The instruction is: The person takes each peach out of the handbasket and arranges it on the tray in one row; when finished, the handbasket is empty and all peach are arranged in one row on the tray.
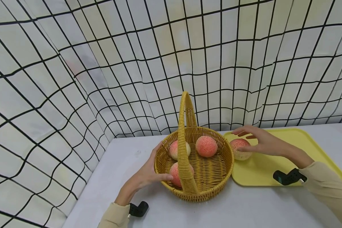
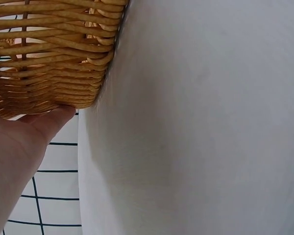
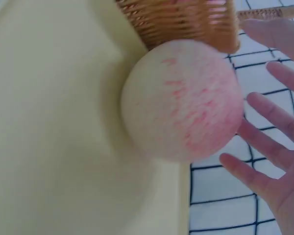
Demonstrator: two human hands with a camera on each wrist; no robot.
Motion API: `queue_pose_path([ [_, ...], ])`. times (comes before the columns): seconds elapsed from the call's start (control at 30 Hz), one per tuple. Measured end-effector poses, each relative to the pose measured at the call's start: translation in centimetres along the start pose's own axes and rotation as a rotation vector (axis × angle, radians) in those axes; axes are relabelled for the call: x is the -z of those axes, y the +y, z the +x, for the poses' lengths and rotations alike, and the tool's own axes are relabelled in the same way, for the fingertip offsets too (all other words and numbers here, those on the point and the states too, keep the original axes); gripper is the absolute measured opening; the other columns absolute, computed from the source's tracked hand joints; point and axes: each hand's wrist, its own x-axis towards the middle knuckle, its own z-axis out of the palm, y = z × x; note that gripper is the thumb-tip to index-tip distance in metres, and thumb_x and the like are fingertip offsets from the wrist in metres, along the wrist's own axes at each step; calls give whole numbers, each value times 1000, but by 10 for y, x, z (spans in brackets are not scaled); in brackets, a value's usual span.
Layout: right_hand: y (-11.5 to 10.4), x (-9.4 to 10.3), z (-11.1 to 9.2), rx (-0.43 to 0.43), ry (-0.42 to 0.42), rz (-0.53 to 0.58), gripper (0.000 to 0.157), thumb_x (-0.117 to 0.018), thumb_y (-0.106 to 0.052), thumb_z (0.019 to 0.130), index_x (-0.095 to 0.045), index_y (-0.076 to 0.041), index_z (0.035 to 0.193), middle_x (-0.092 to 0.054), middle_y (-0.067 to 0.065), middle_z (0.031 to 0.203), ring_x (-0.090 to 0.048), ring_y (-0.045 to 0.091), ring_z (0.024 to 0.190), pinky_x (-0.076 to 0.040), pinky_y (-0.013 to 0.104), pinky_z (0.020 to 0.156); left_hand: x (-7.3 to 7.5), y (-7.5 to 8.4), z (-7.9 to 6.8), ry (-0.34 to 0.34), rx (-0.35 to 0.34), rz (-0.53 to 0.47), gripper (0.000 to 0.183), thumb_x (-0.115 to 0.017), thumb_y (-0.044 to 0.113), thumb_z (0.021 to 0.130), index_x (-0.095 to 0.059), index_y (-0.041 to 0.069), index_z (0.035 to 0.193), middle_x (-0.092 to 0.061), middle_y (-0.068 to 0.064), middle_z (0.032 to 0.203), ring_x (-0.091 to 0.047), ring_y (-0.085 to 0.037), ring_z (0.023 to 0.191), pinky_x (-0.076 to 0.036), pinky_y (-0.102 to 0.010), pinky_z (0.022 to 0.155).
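A wicker basket (image 1: 213,177) with a tall arched handle holds three pink-and-cream peaches, one of them a deeper pink peach (image 1: 206,146) toward the back right. My left hand (image 1: 149,171) grips the basket's left side, its thumb over the rim. In the left wrist view that hand (image 2: 19,142) lies against the woven wall. Another peach (image 3: 181,100) rests on the yellow tray (image 1: 276,174), close beside the basket. Over this peach, my right hand (image 1: 262,141) is spread, fingers loosely bent and thumb in front of it; the right wrist view shows the fingers apart.
The tray lies right of the basket on a white tabletop (image 1: 125,148). A black grid net (image 1: 171,66) over white cloth stands behind and to the left. Small black devices are strapped at both wrists.
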Motion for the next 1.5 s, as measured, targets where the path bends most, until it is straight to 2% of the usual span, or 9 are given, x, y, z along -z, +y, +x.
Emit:
queue_pose_path([
  [0.2, -30, 0, 13, 74, 19, -18, 51, -80, -13, 94, -62, -21, 141, -60, -3, 138, -52, 6, 128, -53, 41, 100, -1, -2, 1, -3, 1, -24, 132, -95, 37, 74, -4, 26, 169, -21, -21, 169, -31, -41, 151, -33, -56, 117],
  [0.33, -56, -9, 25, 156, 34, 14, 54, -82, -11, 92, -62, -20, 141, -59, 0, 140, -50, 11, 130, -51, 34, 105, -2, -2, 1, -5, 10, -7, 132, -95, 39, 75, -3, 25, 169, -23, -20, 169, -32, -40, 151, -31, -57, 119],
  [0.57, -101, -41, 42, 273, 58, 65, 50, -82, -8, 91, -63, -19, 136, -58, 0, 138, -53, 18, 129, -51, 44, 105, -5, -1, 1, -10, 4, 5, 132, -94, 39, 76, -2, 23, 169, -22, -19, 169, -33, -39, 151, -35, -57, 118],
  [0.67, -114, -62, 45, 277, 44, 117, 45, -80, -11, 94, -63, -19, 135, -58, 0, 138, -53, 19, 130, -51, 46, 106, -5, -1, 1, -10, 4, 7, 133, -94, 43, 75, -2, 23, 169, -21, -19, 170, -31, -40, 151, -34, -58, 118],
  [0.9, -120, -102, 48, 297, 26, 129, 40, -79, -8, 94, -65, -13, 130, -57, 1, 136, -53, 18, 127, -51, 40, 106, -7, 1, 3, -26, -2, 21, 133, -93, 46, 76, 0, 24, 169, -21, -18, 169, -32, -39, 151, -34, -58, 118],
  [1.07, -119, -116, 53, 255, -40, 159, 42, -81, -13, 93, -66, -11, 132, -51, 12, 151, -43, 30, 146, -41, 54, 115, -4, 3, 2, -10, 16, 34, 134, -93, 47, 74, -2, 26, 169, -21, -17, 170, -31, -38, 152, -32, -58, 119],
  [1.17, -119, -123, 57, 218, -87, 187, 42, -80, -16, 93, -67, -10, 132, -54, 12, 150, -43, 32, 147, -40, 56, 116, -4, 4, 1, 0, 29, 41, 135, -94, 49, 72, -3, 26, 169, -21, -17, 170, -29, -37, 153, -31, -59, 120],
  [1.3, -118, -129, 61, 186, -137, 208, 40, -80, -15, 94, -68, -10, 131, -64, 4, 132, -56, 23, 130, -48, 43, 109, -3, 3, 0, 2, 27, 49, 135, -94, 50, 72, -3, 25, 169, -20, -17, 170, -28, -38, 154, -29, -60, 121],
  [1.5, -118, -135, 68, 164, -203, 160, 35, -75, -21, 99, -68, -10, 132, -65, -1, 128, -56, 16, 126, -48, 39, 108, 0, 1, -1, 15, 24, 47, 133, -94, 49, 73, -4, 27, 169, -19, -17, 171, -27, -38, 154, -27, -59, 122],
])
